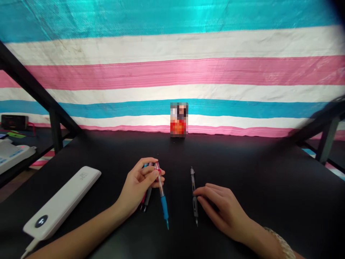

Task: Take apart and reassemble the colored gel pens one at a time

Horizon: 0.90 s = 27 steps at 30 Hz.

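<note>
My left hand (141, 181) pinches a click pen (163, 207) with a clear barrel, a red upper part and a blue grip; its tip points down toward me. Partly hidden under and behind that hand are a few more pens (147, 199), with red, grey and blue parts showing. To the right, a clear and grey click pen (194, 205) lies lengthwise on the black table (115, 233). The fingertips of my right hand (226, 208) are closed at the right side of its barrel. A pale woven band circles my right wrist.
A white power bank (61, 203) with a cable lies at the left. Against the striped sheet (215, 72) at the back stands a small blurred-out box (178, 124). Black frame bars (55, 126) rise at both sides. A white device (16, 153) sits on a lower left surface.
</note>
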Each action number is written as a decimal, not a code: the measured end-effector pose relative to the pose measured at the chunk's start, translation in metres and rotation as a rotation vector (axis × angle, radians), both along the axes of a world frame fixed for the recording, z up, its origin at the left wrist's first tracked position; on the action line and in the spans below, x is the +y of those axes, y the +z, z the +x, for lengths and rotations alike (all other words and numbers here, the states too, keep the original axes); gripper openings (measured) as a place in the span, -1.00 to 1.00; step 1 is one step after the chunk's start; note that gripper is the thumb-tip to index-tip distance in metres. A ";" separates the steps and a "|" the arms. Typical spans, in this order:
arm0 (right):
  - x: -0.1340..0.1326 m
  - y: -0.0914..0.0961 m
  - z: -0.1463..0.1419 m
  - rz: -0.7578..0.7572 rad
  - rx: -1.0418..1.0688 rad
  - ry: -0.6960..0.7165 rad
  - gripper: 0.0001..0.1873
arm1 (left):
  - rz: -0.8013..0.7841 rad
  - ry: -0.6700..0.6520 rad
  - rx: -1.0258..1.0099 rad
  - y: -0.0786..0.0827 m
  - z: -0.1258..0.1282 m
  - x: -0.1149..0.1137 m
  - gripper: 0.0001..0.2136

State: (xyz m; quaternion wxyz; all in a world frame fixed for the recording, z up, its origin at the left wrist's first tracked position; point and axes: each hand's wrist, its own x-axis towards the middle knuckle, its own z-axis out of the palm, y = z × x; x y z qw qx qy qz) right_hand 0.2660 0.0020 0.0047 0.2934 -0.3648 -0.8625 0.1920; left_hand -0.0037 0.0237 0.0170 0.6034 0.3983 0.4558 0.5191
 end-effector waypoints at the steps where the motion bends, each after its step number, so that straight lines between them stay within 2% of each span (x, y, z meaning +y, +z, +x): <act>1: 0.000 -0.001 0.000 -0.001 0.007 -0.001 -0.80 | 0.019 0.011 0.005 0.001 -0.001 0.002 -0.66; 5: 0.001 -0.006 0.003 -0.015 0.018 -0.002 -0.81 | 0.099 0.056 0.046 0.008 -0.008 0.014 -0.67; 7: 0.003 -0.008 0.004 -0.024 0.014 -0.003 -0.81 | 0.139 0.048 0.135 0.014 -0.011 0.022 -0.68; 13: 0.006 -0.006 0.004 -0.008 0.002 -0.020 -0.79 | 0.246 -0.136 0.497 0.024 -0.011 0.046 -0.65; 18: 0.006 -0.003 0.006 0.012 0.010 -0.032 -0.79 | 0.359 -0.193 0.786 0.016 -0.006 0.056 -0.74; 27: 0.008 -0.007 0.008 0.017 0.013 -0.033 -0.80 | 0.560 -0.244 1.203 -0.002 -0.008 0.053 -0.80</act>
